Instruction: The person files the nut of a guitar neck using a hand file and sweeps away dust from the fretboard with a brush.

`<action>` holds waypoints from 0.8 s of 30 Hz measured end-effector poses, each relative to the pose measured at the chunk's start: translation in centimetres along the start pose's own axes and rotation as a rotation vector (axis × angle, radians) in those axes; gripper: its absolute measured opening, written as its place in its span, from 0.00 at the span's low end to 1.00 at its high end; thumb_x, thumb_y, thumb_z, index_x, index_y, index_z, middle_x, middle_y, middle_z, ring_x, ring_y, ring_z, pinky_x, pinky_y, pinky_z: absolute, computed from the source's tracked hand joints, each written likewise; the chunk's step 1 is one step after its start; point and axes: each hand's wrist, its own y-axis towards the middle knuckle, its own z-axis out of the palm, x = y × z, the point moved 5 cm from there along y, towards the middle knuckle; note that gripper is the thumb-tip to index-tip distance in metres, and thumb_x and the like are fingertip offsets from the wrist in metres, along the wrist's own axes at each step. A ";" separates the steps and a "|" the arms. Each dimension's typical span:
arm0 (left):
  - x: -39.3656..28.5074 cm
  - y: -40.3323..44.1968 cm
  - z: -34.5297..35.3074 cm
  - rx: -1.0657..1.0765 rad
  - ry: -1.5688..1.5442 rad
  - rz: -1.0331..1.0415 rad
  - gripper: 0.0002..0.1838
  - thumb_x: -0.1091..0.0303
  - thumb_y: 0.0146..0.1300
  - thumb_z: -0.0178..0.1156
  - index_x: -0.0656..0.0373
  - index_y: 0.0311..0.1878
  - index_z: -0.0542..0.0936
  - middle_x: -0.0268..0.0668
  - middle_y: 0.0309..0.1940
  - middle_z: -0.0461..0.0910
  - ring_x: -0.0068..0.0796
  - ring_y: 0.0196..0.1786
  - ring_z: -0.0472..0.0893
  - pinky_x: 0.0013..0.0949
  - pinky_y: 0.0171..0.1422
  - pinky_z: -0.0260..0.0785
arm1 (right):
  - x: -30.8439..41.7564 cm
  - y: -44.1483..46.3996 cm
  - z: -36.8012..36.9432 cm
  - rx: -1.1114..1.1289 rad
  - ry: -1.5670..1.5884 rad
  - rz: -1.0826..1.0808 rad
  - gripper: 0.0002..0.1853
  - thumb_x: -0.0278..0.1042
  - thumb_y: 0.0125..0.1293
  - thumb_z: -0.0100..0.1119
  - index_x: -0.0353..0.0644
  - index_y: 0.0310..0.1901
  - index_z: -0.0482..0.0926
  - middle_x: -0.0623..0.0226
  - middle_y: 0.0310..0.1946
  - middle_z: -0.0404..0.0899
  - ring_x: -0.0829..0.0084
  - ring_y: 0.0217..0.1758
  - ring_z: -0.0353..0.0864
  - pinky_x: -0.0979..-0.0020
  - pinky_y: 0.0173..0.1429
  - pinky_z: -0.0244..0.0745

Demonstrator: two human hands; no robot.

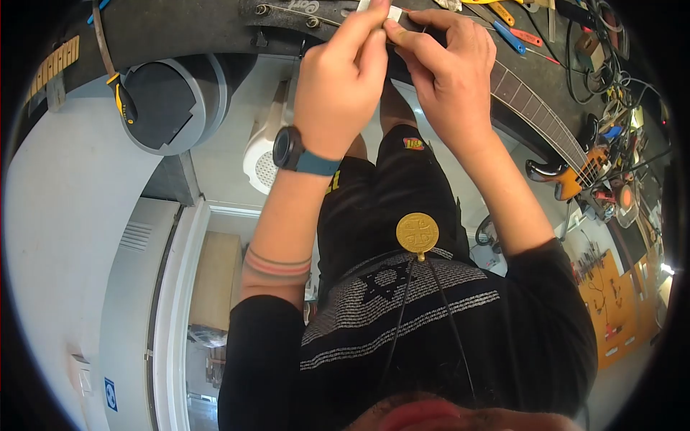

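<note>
At the bench's near edge, both hands come together over the neck of a bass guitar (532, 100). A small white piece (394, 13), perhaps paper or cloth, shows between their fingertips. My left hand (343, 79), with a watch on its wrist, is closed around the piece's near side. The thumb and index finger of my right hand (453, 68) pinch together at its right side. The dark headstock (287, 10), lettered "Cort", lies left of my hands. The fretted neck runs right toward a sunburst body (571, 179). My fingers hide the middle of the neck.
Screwdrivers with blue (509, 36) and red (528, 36) handles lie right of my hands. Tangled cables (611, 79) and tools crowd the bench's right side. A yellow-black screwdriver (122, 100) overhangs the left edge, above a grey bin (208, 100). Another fretboard (54, 68) lies far left.
</note>
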 end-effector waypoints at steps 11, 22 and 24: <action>0.0 -0.6 -0.1 0.023 0.014 -0.005 0.19 0.75 0.83 0.64 0.58 0.72 0.88 0.53 0.39 0.90 0.41 0.30 0.89 0.37 0.36 0.78 | 0.0 0.0 0.0 -0.017 0.010 -0.007 0.17 0.31 0.70 0.80 0.62 0.58 0.96 0.75 0.59 0.88 0.63 0.63 0.83 0.56 0.73 0.68; 0.1 -1.2 0.0 0.007 0.046 -0.012 0.19 0.77 0.82 0.64 0.60 0.72 0.87 0.56 0.45 0.90 0.37 0.32 0.92 0.37 0.37 0.79 | 0.2 0.1 -0.2 -0.004 -0.003 -0.012 0.17 0.31 0.70 0.80 0.62 0.58 0.96 0.75 0.59 0.88 0.63 0.63 0.83 0.56 0.72 0.69; 0.0 -3.8 -0.8 -0.034 0.052 0.068 0.19 0.78 0.82 0.63 0.61 0.72 0.87 0.55 0.49 0.93 0.37 0.35 0.94 0.36 0.39 0.81 | 0.2 0.2 -0.2 -0.001 0.004 -0.018 0.18 0.31 0.70 0.80 0.62 0.58 0.96 0.75 0.58 0.88 0.64 0.63 0.83 0.56 0.72 0.69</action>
